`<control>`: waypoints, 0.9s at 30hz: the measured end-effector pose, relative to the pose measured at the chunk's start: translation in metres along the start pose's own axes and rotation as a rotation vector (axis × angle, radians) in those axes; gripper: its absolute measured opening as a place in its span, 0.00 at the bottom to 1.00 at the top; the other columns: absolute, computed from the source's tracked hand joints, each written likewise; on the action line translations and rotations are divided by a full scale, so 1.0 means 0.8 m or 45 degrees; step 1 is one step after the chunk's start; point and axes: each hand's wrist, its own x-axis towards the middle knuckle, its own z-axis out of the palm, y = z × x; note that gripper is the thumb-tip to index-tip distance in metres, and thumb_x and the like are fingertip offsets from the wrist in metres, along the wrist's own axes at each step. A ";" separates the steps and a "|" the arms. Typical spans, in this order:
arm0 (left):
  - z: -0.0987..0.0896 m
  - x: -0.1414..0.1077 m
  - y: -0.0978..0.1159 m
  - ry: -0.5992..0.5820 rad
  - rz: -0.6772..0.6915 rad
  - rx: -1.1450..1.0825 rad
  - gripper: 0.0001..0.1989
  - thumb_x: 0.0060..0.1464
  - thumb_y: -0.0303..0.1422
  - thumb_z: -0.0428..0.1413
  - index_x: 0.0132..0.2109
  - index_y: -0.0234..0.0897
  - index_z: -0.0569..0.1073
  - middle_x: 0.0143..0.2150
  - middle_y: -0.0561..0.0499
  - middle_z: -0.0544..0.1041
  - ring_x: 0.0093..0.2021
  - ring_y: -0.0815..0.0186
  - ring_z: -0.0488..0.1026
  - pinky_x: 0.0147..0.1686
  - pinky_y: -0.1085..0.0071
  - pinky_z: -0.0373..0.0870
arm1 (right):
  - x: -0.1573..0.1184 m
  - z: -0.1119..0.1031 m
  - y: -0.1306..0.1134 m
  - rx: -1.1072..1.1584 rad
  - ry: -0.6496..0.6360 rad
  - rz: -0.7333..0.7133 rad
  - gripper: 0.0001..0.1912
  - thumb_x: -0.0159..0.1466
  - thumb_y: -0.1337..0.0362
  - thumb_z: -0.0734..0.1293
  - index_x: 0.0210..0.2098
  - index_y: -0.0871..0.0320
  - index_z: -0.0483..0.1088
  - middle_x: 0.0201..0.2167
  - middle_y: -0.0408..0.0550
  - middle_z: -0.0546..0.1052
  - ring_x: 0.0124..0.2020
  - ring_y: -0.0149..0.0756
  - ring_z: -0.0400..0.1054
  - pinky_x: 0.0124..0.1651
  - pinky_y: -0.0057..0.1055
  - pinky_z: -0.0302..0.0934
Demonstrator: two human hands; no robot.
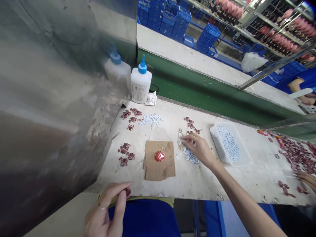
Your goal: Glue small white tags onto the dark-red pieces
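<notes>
Low at the front edge of the table, my left hand (108, 207) pinches a small dark red-brown piece (128, 192) between thumb and fingers. My right hand (198, 148) reaches over the table with its fingertips together beside a crumpled whitish scrap (180, 140); whatever they grip is too small to make out. Partly under that hand lies a pile of tiny white-and-blue pieces (190, 156). Between the hands, a piece of cardboard (160, 171) carries a round red-and-white cap-like item (159, 156).
Clusters of red-brown pieces (124, 148) lie at left. A white bottle with a blue nozzle (140, 85) stands against the metal panel (74, 98). To the right are a plastic tub (247, 158) of white-and-blue bits and a heap of red-brown parts (293, 151), near another person's hand (307, 179).
</notes>
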 end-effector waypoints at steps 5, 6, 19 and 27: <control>0.019 0.031 0.003 -0.155 0.135 -0.037 0.06 0.64 0.32 0.57 0.46 0.46 0.78 0.41 0.59 0.83 0.37 0.76 0.82 0.44 0.87 0.77 | 0.011 0.002 0.001 0.079 -0.035 -0.003 0.09 0.69 0.58 0.66 0.40 0.54 0.77 0.39 0.50 0.78 0.38 0.41 0.73 0.43 0.38 0.67; 0.021 0.035 0.004 -0.165 0.147 -0.062 0.06 0.63 0.32 0.59 0.45 0.47 0.78 0.40 0.60 0.83 0.35 0.76 0.82 0.43 0.88 0.76 | 0.013 0.000 0.001 0.094 -0.041 -0.004 0.09 0.69 0.58 0.66 0.38 0.55 0.77 0.38 0.50 0.78 0.37 0.41 0.73 0.43 0.38 0.67; 0.039 0.056 0.019 -0.209 -0.062 -0.276 0.07 0.59 0.34 0.63 0.44 0.42 0.79 0.39 0.55 0.84 0.38 0.71 0.83 0.44 0.86 0.77 | -0.041 0.028 -0.097 0.475 -0.047 0.042 0.07 0.69 0.59 0.70 0.40 0.53 0.80 0.38 0.47 0.84 0.38 0.41 0.79 0.43 0.37 0.73; 0.039 0.056 0.009 -0.183 0.053 -0.035 0.11 0.66 0.35 0.56 0.52 0.42 0.77 0.46 0.51 0.83 0.39 0.72 0.83 0.43 0.85 0.78 | -0.046 0.043 -0.104 0.389 -0.023 -0.181 0.07 0.71 0.65 0.67 0.41 0.51 0.78 0.38 0.47 0.81 0.37 0.40 0.77 0.39 0.36 0.72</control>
